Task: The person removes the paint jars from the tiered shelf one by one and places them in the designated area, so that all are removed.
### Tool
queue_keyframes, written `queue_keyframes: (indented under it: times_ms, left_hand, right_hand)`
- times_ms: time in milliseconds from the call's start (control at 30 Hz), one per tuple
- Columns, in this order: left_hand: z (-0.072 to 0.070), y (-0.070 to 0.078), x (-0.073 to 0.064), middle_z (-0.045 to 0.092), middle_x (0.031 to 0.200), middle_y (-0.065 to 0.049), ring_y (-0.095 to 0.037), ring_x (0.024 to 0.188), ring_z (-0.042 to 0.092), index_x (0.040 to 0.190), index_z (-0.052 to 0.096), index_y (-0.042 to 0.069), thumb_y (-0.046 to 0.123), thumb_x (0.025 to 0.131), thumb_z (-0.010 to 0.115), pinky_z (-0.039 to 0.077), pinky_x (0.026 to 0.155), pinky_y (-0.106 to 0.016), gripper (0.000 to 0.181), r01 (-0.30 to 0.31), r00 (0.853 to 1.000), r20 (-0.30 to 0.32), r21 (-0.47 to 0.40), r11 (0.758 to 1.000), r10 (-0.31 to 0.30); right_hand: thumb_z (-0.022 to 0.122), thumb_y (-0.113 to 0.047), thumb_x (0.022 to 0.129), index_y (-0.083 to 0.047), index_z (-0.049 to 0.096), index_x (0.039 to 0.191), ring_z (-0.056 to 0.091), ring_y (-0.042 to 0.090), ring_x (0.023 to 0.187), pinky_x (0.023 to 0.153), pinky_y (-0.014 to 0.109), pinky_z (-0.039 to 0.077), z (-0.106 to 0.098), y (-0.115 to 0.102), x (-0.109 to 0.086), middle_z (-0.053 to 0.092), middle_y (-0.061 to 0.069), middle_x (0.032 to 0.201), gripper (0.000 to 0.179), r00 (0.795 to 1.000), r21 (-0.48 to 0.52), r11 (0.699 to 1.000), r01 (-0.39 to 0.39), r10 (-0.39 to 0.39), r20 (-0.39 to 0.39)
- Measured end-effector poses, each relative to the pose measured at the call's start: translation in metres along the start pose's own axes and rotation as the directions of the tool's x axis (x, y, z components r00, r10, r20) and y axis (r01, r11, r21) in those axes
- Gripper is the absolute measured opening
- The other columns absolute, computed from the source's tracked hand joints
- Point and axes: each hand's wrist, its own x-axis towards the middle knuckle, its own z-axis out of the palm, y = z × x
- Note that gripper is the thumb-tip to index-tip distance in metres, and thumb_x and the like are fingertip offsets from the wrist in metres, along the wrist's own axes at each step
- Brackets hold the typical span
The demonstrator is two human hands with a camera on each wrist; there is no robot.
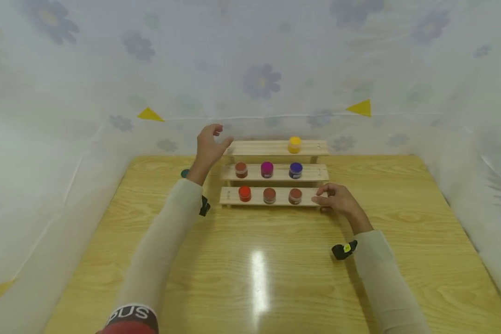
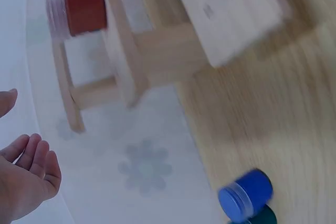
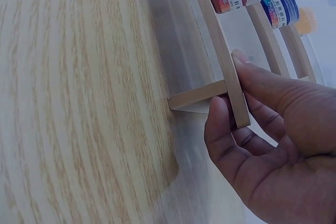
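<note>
A three-tier wooden display rack (image 1: 259,148) holds several small paint jars. At its right end, my right hand (image 1: 338,199) grips the lowest board, thumb on top and fingers underneath, as the right wrist view shows. My left hand (image 1: 210,149) is raised beside the top tier's left end, fingers loosely bent and holding nothing. A yellow jar (image 1: 294,144) stands on the top board. The middle board bears a reddish-brown jar (image 1: 241,170), a magenta jar (image 1: 267,170) and a blue jar (image 1: 295,170). Below are a red jar (image 1: 245,194) and two brown jars (image 1: 269,195).
Left of the rack on the wooden table (image 1: 234,260), a blue jar (image 2: 252,192) stands beside a teal jar (image 2: 265,216); my left forearm partly covers that spot in the head view. A flowered sheet (image 1: 217,69) rises behind the rack, with yellow triangles (image 1: 361,108) on it.
</note>
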Motion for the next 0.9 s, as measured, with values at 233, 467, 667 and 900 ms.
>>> queue_keyframes:
  times_ms: [233,467,667,900]
  left_hand:
    - [0.026,0.031,0.007,0.055,0.126,-0.017,-0.031,0.116,0.05,0.128,0.051,-0.002,0.024,0.089,0.067,0.042,0.1,-0.04,0.049,-0.052,0.997,0.066,0.022,0.998,0.05]
    - [0.05,0.055,0.009,0.055,0.127,-0.015,-0.031,0.118,0.05,0.13,0.051,0.0,0.025,0.089,0.068,0.043,0.1,-0.039,0.051,-0.039,0.993,0.106,-0.05,0.998,0.044]
    - [0.07,0.07,0.006,0.056,0.125,-0.016,-0.03,0.116,0.052,0.127,0.052,-0.001,0.025,0.087,0.07,0.045,0.098,-0.037,0.051,-0.063,0.988,0.134,-0.061,0.996,0.071]
    - [0.088,0.085,0.001,0.057,0.124,-0.016,-0.029,0.117,0.053,0.126,0.053,-0.002,0.024,0.084,0.073,0.045,0.099,-0.034,0.054,-0.059,0.979,0.191,-0.028,0.998,0.064]
  right_hand:
    - [0.068,-0.019,0.089,0.006,0.054,0.112,0.064,0.017,0.072,0.074,0.036,0.058,0.001,0.0,-0.002,0.035,-0.001,0.071,0.038,1.0,0.017,1.0,-0.004,0.004,-0.004]
    - [0.067,-0.019,0.089,0.006,0.054,0.111,0.066,0.018,0.074,0.073,0.036,0.058,0.001,0.001,-0.002,0.035,0.0,0.072,0.036,1.0,0.02,1.0,-0.009,0.009,-0.005]
    - [0.066,-0.017,0.09,0.007,0.053,0.111,0.067,0.018,0.074,0.073,0.037,0.058,0.002,0.001,-0.003,0.036,0.0,0.072,0.034,1.0,0.039,0.999,-0.017,0.017,-0.005]
    - [0.066,-0.017,0.09,0.006,0.053,0.111,0.067,0.018,0.074,0.073,0.037,0.058,0.002,0.002,-0.004,0.037,0.0,0.071,0.035,1.0,0.037,0.999,-0.019,0.019,0.002]
